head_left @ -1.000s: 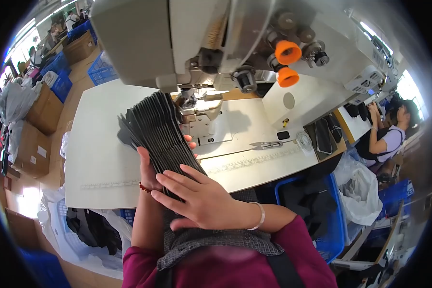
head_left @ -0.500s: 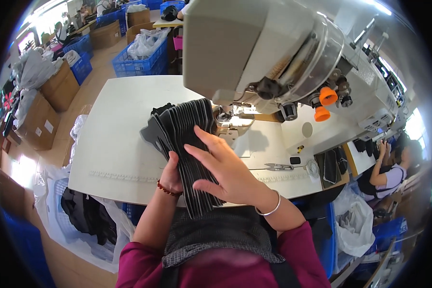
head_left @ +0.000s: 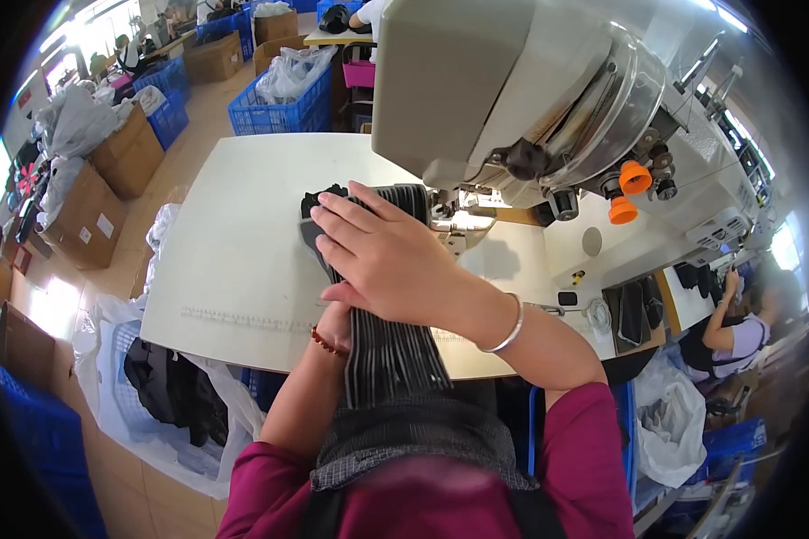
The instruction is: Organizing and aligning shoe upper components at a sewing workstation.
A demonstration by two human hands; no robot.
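A thick, fanned stack of black fabric pieces with pale edges (head_left: 391, 355) lies across the front of the white sewing table, its near end overhanging the edge. My right hand (head_left: 377, 256) is spread flat over the upper part of the stack, fingers stretched toward its far left side. Under it, my left hand (head_left: 335, 323) holds the stack from the left; its fingers are hidden beneath the pieces and the right hand. Close to the stack's far right corner is the lit needle area of a sewing machine (head_left: 463, 211). Black scraps (head_left: 319, 199) show at the far left end.
The machine's large head (head_left: 449, 90) overhangs the table (head_left: 234, 234). Snips (head_left: 548, 310), partly covered by my forearm, lie at the right. A bagged basket of black pieces (head_left: 175, 386) stands low left, a white plastic bag (head_left: 670, 418) low right. Another person (head_left: 737, 332) sits far right.
My right hand has swept left and away from me across the stack, now covering its upper part and much of my left hand. The whole view has shifted slightly.
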